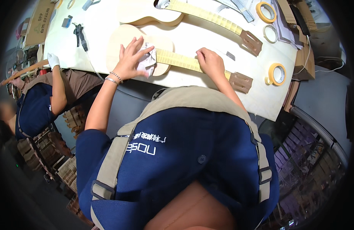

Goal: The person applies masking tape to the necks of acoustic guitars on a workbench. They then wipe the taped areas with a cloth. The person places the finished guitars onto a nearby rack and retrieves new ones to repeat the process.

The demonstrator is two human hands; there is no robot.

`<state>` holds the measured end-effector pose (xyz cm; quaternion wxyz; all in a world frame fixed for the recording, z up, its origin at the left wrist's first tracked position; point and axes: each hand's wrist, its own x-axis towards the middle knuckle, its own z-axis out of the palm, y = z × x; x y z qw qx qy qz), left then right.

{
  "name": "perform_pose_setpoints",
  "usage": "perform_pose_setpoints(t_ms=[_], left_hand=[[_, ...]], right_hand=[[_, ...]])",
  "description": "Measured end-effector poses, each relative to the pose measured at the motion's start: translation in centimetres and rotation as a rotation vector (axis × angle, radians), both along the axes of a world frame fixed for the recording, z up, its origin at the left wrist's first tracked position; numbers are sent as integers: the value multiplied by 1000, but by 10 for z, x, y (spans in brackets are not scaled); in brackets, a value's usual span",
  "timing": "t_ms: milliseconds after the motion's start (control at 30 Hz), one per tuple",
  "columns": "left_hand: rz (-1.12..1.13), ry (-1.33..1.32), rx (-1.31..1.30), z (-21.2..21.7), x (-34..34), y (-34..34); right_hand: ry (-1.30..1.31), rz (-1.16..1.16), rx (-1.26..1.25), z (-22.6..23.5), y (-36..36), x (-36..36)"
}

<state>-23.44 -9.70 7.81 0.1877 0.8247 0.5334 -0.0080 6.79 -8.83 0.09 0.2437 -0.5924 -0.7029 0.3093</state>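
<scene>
Your left hand (131, 57) has its fingers (135, 43) spread wide and flat, pressing a crumpled white cloth (147, 61) onto the pale unfinished body of the near guitar (121, 38), right where the neck joins it. Your right hand (210, 61) is curled loosely, fingertips down on the taped fretboard (177, 59) partway along the neck, gripping nothing that shows. The guitar lies flat across the white-covered workbench (200, 38), its brown headstock (241, 82) pointing to your right. A second guitar (146, 13) lies just beyond it, parallel. Rolls of masking tape (277, 74) sit near the headstocks, and a black air gun (80, 36) rests to your left. A gloved co-worker's hand (53, 60) shows at the bench's left edge.
</scene>
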Motion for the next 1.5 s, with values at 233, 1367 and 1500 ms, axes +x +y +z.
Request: perform_pose_setpoints(t_ms=[233, 1367, 1500], left_hand=[[132, 86, 76, -33, 0, 33], [-366, 328, -132, -11, 29, 8], [408, -682, -595, 0, 0, 36]], right_hand=[[-41, -4, 5, -1, -1, 2], [-48, -42, 42, -2, -5, -2], [109, -84, 120, 1, -6, 0]])
